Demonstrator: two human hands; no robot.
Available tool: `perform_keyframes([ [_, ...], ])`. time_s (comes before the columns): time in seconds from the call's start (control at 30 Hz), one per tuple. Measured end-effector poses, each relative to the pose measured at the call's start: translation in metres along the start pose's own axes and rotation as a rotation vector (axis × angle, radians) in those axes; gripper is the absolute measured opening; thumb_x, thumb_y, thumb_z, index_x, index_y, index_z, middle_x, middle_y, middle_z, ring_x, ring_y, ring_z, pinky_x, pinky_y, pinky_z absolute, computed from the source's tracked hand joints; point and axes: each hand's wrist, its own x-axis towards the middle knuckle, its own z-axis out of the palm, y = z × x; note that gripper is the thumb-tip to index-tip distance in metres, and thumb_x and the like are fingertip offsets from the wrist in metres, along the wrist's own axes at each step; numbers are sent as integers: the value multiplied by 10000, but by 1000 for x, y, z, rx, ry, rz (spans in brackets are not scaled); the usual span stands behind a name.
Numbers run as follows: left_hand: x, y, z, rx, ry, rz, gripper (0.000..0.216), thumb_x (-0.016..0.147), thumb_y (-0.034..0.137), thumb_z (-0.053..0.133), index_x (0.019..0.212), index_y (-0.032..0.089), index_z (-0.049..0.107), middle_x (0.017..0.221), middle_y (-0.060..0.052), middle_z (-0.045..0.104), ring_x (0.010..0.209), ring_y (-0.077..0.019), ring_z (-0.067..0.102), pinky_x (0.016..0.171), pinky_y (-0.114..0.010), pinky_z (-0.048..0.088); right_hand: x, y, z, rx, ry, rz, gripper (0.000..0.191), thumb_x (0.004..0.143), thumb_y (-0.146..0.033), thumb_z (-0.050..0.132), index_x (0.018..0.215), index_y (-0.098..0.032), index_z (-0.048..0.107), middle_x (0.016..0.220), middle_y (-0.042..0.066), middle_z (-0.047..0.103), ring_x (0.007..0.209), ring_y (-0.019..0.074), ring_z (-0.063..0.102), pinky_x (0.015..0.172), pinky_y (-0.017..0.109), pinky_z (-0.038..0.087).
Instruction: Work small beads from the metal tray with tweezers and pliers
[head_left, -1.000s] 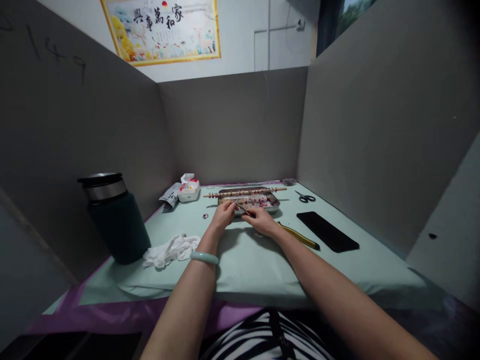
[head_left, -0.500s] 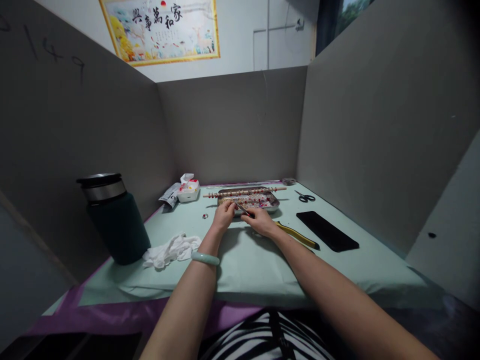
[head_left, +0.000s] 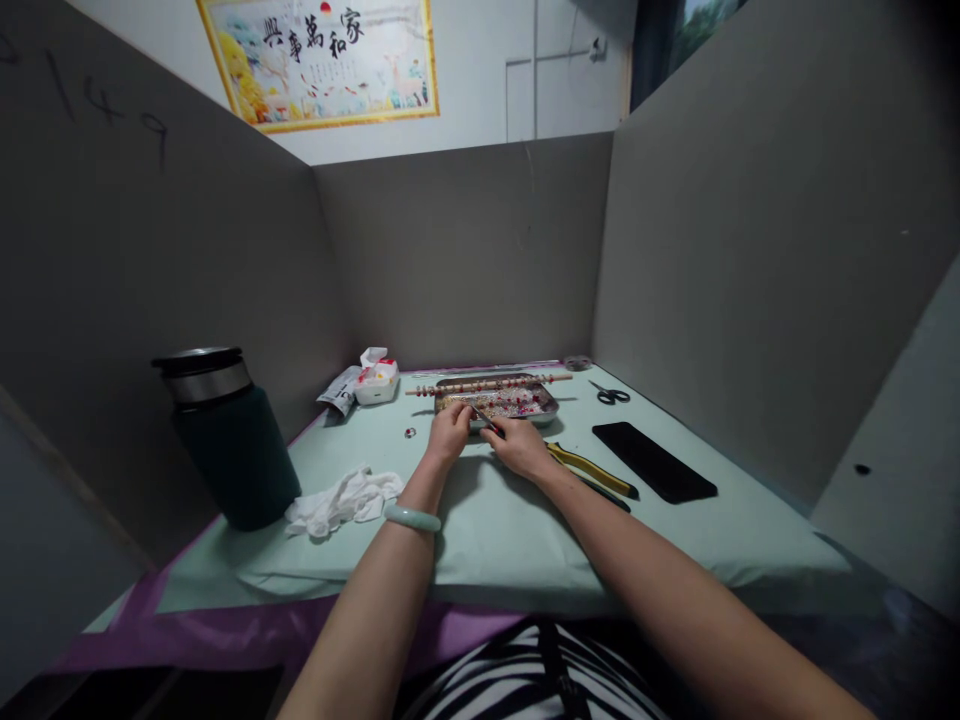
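My left hand (head_left: 451,430) is closed in a pinch at the front edge of a metal tray (head_left: 553,412) of small red, gold and clear beads (head_left: 514,402). Whatever lies between those fingertips is too small to make out. A slim pointed tool (head_left: 484,417) with a metal tip and dark handle is gripped in my right hand (head_left: 520,445); its tip points at my left fingertips. Across the tray's back rests a thin wooden stick (head_left: 491,384) ringed with small beaded pieces. Beside my right wrist lie yellow-and-black-handled pliers (head_left: 596,470), their head partly hidden.
A small ring-like piece (head_left: 410,433) lies left of my left hand. Farther left are crumpled white cloth (head_left: 345,503), a dark green bottle (head_left: 236,450) and a white tissue box (head_left: 377,382). Scissors (head_left: 613,396) and a black phone-like slab (head_left: 652,462) lie right. Grey partitions (head_left: 465,255) enclose the table.
My right hand has shifted slightly left and its wrist has moved a little, baring more of the pliers' handles. My left hand has edged slightly right, still in a pinch.
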Motion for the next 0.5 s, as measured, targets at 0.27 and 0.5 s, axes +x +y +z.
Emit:
perform_keyframes([
  [0.27,-1,4,-1,25,22,31,189,777,259,470,632,168,550,553,16,485,551,-109,413,543,-217,293,1,-1,-1,44,27,9,232,800,-376,528,766,-198,674,659,40,639,586,144,508,551,242,293],
  [0.5,-2,8,-4,-126,-53,-21,217,786,291,462,635,168,559,497,34,429,499,-99,378,495,-210,278,4,6,-11,503,-320,-4,335,822,-411,464,654,-151,593,518,-10,537,442,85,409,467,215,289],
])
